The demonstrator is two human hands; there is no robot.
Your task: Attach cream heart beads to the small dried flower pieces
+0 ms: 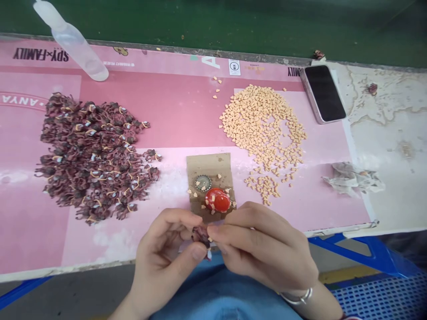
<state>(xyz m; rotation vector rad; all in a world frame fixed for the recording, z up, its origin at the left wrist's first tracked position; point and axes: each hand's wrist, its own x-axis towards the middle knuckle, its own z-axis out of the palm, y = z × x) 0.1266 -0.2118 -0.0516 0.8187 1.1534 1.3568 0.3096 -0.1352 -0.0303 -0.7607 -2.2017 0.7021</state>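
Observation:
In front of the table's edge, my left hand (pixel 170 258) holds a small dark reddish-brown figure piece (pixel 200 234) between thumb and fingers. A bit of white and red shows at its lower end. My right hand (pixel 263 244) is closed in a pinch against the figure's right side, with a tiny pale yellow piece (pixel 210 239) at its fingertips. Just beyond the hands lies a cardboard piece (pixel 210 162) bearing a glossy red cap-like dish (pixel 218 200), a bottle cap (pixel 203 182) and several loose yellow bits. The fingers partly hide the figure.
A heap of similar dark figures (pixel 96 155) covers the left side. Small yellow pieces (pixel 256 120) are spread right of centre. A phone (pixel 323 94), crumpled tissue (pixel 355 178) and translucent squeeze bottle (pixel 78 46) lie around them. Blue table legs (pixel 363 253) show below the edge.

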